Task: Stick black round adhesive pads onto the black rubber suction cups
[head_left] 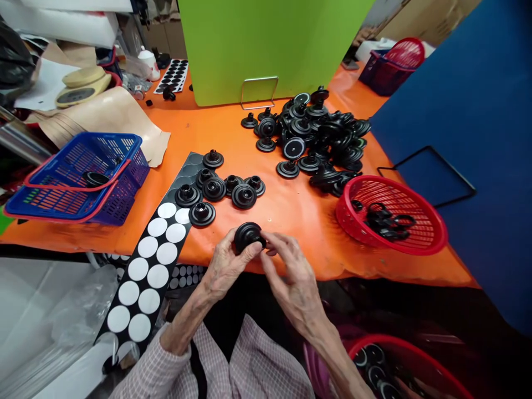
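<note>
Both my hands hold one black round plastic cap (246, 235) just above the near edge of the orange table (291, 210). My left hand (226, 266) grips it from the left with thumb and fingers closed round its rim. My right hand (291, 277) pinches its right side. Just beyond lie several like black caps (224, 188) in a small group. A black sticker strip (153, 260) with white round gaps hangs over the table edge at my left.
A big heap of black caps (320, 138) lies at the back right. A red round basket (390, 213) holds black rings. Stacked blue baskets (78, 177) stand at left. A green board (266, 44) and a blue board (465, 138) stand upright. Another red basket (399, 366) sits below.
</note>
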The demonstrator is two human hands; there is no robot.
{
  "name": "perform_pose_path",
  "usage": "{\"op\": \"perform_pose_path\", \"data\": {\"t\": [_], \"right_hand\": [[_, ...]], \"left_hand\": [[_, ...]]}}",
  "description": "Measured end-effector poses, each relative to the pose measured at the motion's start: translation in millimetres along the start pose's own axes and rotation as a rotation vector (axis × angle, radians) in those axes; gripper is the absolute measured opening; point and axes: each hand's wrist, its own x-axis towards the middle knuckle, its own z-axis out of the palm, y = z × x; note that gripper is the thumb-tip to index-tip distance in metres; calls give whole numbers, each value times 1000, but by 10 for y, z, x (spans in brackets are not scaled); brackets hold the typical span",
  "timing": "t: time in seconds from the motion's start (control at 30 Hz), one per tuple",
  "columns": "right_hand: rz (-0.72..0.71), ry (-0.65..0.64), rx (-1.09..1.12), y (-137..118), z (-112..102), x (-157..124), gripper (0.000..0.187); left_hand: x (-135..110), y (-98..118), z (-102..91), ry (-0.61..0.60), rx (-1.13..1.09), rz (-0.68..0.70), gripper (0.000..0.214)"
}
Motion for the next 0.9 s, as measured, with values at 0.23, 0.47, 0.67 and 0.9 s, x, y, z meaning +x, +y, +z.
{"op": "perform_pose_path", "data": {"t": [0.23,0.47,0.67,0.9], "right_hand": [[369,-100,369,-18,-29,96,35],[392,-14,336,-44,65,60,31],[368,-103,512,-39,-57,160,37],[400,-71,761,-78,-7,140,35]], "left_hand": [[-45,106,0,-125,-116,-26,36],[-72,106,16,-83,-58,10,33],[61,161,-29,-145,-81,30,35],[71,194,-61,-126,-37,88,37]]}}
